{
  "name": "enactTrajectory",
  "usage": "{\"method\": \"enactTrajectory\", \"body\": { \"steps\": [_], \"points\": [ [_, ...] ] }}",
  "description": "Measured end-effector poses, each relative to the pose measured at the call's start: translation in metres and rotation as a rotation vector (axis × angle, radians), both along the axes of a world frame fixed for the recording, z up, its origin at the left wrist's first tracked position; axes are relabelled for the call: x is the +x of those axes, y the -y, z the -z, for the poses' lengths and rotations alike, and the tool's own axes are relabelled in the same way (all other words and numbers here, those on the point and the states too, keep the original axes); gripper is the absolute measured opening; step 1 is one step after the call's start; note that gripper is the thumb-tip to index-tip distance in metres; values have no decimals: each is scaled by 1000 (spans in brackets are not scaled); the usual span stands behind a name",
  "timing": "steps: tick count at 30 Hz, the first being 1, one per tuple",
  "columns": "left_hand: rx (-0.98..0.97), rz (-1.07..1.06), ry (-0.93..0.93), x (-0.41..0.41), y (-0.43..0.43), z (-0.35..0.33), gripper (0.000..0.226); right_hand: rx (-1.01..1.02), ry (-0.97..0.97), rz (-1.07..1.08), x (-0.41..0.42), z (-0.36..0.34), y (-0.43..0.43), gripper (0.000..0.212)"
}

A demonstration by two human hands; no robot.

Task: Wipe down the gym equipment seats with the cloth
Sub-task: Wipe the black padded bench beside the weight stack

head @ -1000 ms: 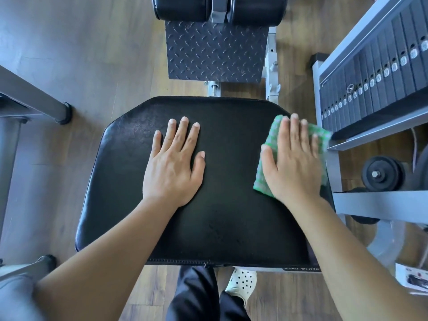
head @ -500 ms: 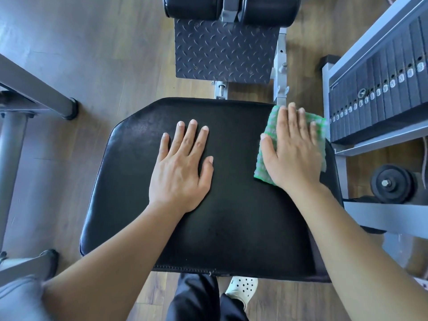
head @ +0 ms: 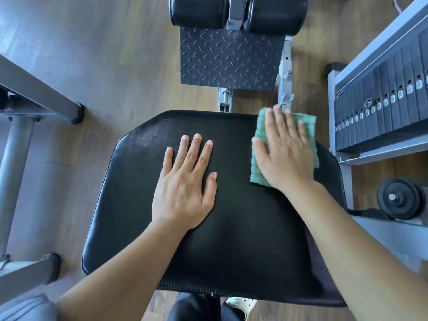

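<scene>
Black seat (head: 231,239), wood floor (head: 115,66), right hand (head: 286,154) flat on cloth (head: 311,126)

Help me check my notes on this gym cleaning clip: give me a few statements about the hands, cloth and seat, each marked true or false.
1. The right hand presses flat on the green cloth. True.
2. The cloth lies at the near left corner of the black seat. False: it lies at the far right corner.
3. The left hand rests bare and flat on the seat. True.
4. The weight stack stands to the left of the seat. False: it stands to the right.
5. The cloth is bunched in a closed fist. False: the hand's fingers are spread open over it.
</scene>
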State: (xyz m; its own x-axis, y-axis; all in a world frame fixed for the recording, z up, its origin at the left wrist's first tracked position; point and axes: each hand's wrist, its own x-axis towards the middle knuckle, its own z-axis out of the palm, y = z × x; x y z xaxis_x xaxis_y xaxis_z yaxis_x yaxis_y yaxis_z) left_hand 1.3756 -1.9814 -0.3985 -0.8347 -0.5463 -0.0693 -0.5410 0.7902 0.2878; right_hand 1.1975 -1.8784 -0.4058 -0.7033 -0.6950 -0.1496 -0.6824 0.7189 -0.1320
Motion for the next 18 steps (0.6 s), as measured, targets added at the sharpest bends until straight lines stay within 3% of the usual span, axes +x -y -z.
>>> {"method": "enactTrajectory", "body": {
  "steps": [5,11,18],
  "points": [
    [4,10,6,0,1,0,58,-38,-11,-253,27,-4,-17,66],
    [-3,8,5,0,1,2,58,10,-49,63,2,-1,-26,71],
    [5,6,1,0,1,1,58,-52,-10,-185,27,-3,-19,65]
  ]
}}
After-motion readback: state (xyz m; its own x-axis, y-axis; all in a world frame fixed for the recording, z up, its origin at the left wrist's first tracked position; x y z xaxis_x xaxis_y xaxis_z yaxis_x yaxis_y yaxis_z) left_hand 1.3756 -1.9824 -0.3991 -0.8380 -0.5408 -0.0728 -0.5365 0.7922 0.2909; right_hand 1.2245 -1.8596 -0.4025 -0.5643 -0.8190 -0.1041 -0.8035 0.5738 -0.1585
